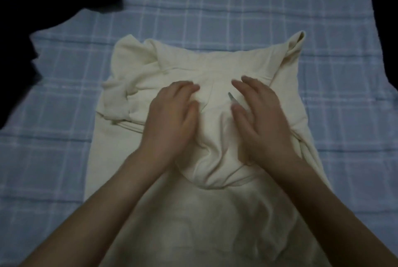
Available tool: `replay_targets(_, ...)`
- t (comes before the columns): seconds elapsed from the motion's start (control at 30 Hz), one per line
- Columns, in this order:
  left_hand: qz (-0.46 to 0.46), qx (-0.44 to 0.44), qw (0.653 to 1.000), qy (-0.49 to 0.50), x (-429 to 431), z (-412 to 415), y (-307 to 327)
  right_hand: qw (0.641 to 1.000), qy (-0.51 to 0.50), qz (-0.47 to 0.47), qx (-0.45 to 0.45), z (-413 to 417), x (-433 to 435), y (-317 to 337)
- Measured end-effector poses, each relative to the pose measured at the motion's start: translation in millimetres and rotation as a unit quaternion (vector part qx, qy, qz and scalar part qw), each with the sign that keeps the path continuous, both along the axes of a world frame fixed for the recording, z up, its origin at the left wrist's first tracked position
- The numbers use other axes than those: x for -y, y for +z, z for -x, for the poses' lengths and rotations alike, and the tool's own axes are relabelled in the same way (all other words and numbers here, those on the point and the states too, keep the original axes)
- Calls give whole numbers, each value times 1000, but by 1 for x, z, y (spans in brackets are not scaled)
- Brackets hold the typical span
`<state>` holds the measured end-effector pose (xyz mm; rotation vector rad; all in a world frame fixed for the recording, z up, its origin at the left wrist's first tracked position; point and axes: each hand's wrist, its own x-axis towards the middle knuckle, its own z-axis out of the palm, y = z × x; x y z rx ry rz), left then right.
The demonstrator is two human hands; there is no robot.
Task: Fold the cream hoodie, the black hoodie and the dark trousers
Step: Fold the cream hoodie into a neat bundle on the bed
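The cream hoodie point(206, 66) lies in the middle of the bed, its sleeves folded inward and its hood bunched on top near the centre. My left hand point(172, 113) presses flat on the hood's left side with straight fingers. My right hand point(260, 113) presses flat on its right side in the same way. A small grey-green drawstring tip point(231, 96) shows between my hands. A black garment point(17, 12) lies in a heap at the far left corner; I cannot tell whether it is the black hoodie or the dark trousers.
A light blue checked sheet point(215, 8) covers the bed. Dark floor shows past its right edge point(383, 18). Bare sheet stretches behind the hoodie and on both its sides.
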<state>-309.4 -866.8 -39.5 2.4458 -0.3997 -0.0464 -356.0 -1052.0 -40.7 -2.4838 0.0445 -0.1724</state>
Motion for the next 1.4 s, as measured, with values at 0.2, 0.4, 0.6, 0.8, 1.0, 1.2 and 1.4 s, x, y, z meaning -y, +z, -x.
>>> replay_targets(0.2, -228, 17, 971, -74, 18, 44, -87, 967, 58, 230, -94, 19, 1, -82)
replay_targets(0.4, -123, 16, 989, -75, 5, 26, -70, 994, 24, 89, -50, 7, 15, -61)
replay_targets(0.6, 103, -112, 977, 151, -22, -54, -42, 981, -77, -56, -171, -50, 76, -37)
replay_targets(0.8, 243, -217, 917, 228, -20, -87, -53, 976, -86, -159, -121, -71, 86, -41)
replay_targets(1.0, 279, -206, 922, 170, -22, -82, -49, 972, -90, -178, -121, -74, 79, -48)
replay_targets(1.2, 299, -166, 923, 174, -26, -97, -42, 975, -115, -187, -47, -93, 89, -32)
replay_targets(1.4, 377, -115, 901, 181, -14, -152, -41, 968, -106, -229, 15, -177, 114, -33)
